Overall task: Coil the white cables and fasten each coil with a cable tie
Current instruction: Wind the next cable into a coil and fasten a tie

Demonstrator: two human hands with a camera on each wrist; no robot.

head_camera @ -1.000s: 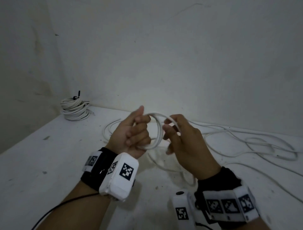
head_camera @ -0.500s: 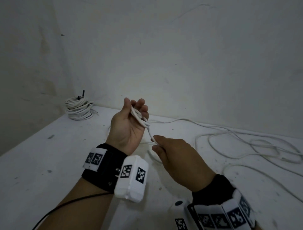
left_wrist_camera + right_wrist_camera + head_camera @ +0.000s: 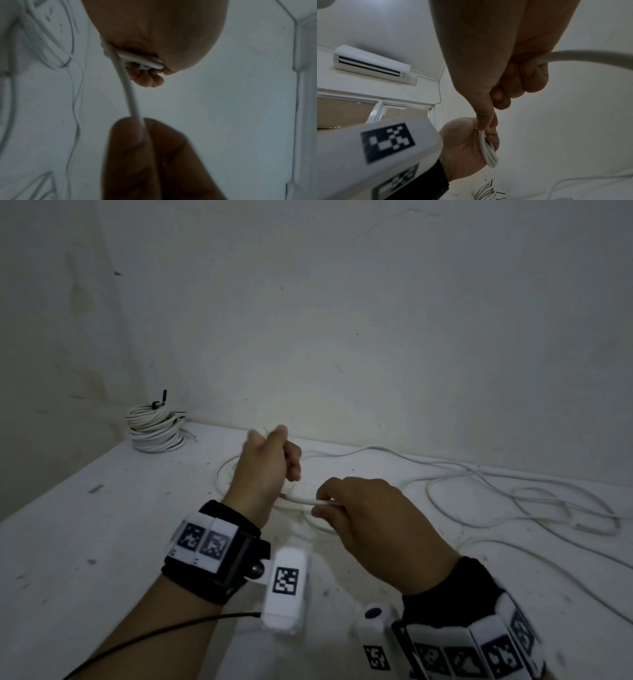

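A white cable (image 3: 513,484) trails loose over the white table (image 3: 102,525) to the right. My left hand (image 3: 291,463) is held above the table's middle, its fingers curled round a few small loops of that cable (image 3: 142,62). From the loops a short taut strand (image 3: 301,500) runs to my right hand (image 3: 322,505), which pinches it between thumb and forefinger. In the right wrist view the loops (image 3: 489,152) lie in the left palm, and the cable leaves my right fist to the right (image 3: 573,55).
Finished white coils (image 3: 154,428) with black ties are stacked at the table's back left corner, against the wall. The table's left edge runs diagonally at the left. A thin black wire (image 3: 154,631) hangs from my left forearm. An air conditioner (image 3: 371,65) hangs high on the wall.
My left hand has turned over and closed on the loops. My right hand has dropped lower and drawn a strand taut. The loose cable on the table has shifted.
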